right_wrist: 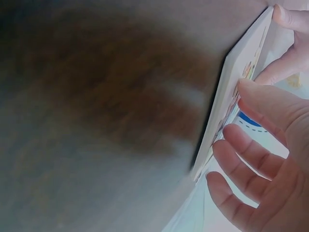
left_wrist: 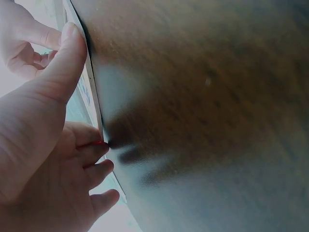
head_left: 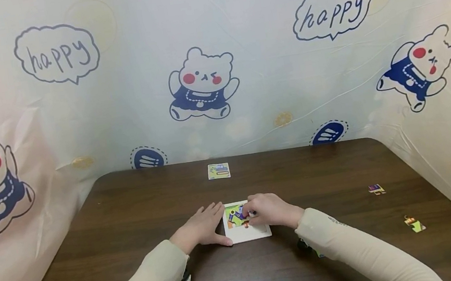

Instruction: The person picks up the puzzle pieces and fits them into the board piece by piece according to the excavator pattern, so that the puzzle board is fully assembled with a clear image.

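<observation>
A white puzzle frame [head_left: 240, 236] lies on the dark table, with colourful pieces [head_left: 234, 217] in green, purple and orange filling its upper left part. My left hand [head_left: 201, 226] rests against the frame's left side, fingers spread; in the left wrist view its thumb [left_wrist: 72, 53] touches the edge. Over the frame's right half is my right hand [head_left: 268, 209], thumb and forefinger together at a puzzle piece largely hidden beneath them. In the right wrist view the thumb [right_wrist: 260, 94] meets the frame's surface while the other fingers [right_wrist: 236, 154] curve loosely beside it.
Two loose clumps of puzzle pieces lie to the right, a purple one [head_left: 376, 190] and a green-orange one [head_left: 415, 224]. A printed picture card [head_left: 218, 171] is at the table's back. Another green piece [head_left: 320, 254] shows partly under the right sleeve. Patterned cloth [head_left: 264, 105] hangs behind.
</observation>
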A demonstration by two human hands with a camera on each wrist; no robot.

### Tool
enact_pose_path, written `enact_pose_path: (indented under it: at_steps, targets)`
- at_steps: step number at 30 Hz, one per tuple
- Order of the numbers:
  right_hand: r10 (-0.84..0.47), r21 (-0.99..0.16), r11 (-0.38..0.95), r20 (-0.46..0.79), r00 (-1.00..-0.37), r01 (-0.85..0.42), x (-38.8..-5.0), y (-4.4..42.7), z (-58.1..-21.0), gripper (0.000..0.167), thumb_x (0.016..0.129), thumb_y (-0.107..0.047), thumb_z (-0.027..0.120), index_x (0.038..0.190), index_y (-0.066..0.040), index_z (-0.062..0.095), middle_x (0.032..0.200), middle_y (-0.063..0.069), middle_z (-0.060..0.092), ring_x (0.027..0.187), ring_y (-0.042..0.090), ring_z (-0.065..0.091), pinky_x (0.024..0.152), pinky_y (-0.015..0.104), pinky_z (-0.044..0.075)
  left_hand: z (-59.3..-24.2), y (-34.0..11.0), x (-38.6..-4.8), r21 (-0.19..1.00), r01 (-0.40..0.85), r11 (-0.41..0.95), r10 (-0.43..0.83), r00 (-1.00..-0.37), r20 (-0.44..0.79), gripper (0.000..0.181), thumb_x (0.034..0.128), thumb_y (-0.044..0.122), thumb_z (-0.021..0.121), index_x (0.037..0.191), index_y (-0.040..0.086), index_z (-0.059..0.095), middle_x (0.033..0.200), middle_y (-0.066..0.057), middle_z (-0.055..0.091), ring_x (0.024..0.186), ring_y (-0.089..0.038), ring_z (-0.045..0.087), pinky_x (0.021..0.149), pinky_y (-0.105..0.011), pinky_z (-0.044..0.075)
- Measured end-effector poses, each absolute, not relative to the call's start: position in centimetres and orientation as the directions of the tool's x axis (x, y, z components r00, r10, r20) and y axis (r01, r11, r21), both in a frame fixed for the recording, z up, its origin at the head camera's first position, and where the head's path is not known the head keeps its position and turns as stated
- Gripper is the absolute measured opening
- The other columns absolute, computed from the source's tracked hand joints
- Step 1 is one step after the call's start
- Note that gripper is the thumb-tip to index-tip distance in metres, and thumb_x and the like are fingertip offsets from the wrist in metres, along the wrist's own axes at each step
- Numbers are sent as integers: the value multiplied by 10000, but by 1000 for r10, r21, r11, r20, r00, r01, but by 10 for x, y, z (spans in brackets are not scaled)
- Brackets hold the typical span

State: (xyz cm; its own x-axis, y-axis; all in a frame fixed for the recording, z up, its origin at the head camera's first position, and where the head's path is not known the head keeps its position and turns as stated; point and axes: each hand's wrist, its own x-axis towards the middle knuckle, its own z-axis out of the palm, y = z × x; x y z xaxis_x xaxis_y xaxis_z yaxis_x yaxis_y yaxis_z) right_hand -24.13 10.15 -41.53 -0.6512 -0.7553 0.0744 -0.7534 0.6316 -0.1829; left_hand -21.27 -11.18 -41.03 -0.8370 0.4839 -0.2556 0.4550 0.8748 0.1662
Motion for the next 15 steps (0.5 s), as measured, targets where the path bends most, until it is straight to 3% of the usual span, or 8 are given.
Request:
enact_pose_path:
  at_steps: [15]
  targets:
    - [-745, -236, 640, 42, -666, -731, -241, 105, -405, 170, 801, -208, 731, 957, -142, 729, 849, -23, 599, 701, 71, 496, 615, 219, 442, -411, -111, -213, 172, 443, 880, 475, -841, -260, 992, 723, 610, 648, 1421, -4, 303, 1472, -143, 265, 1347, -301, 218, 1067, -472, 178]
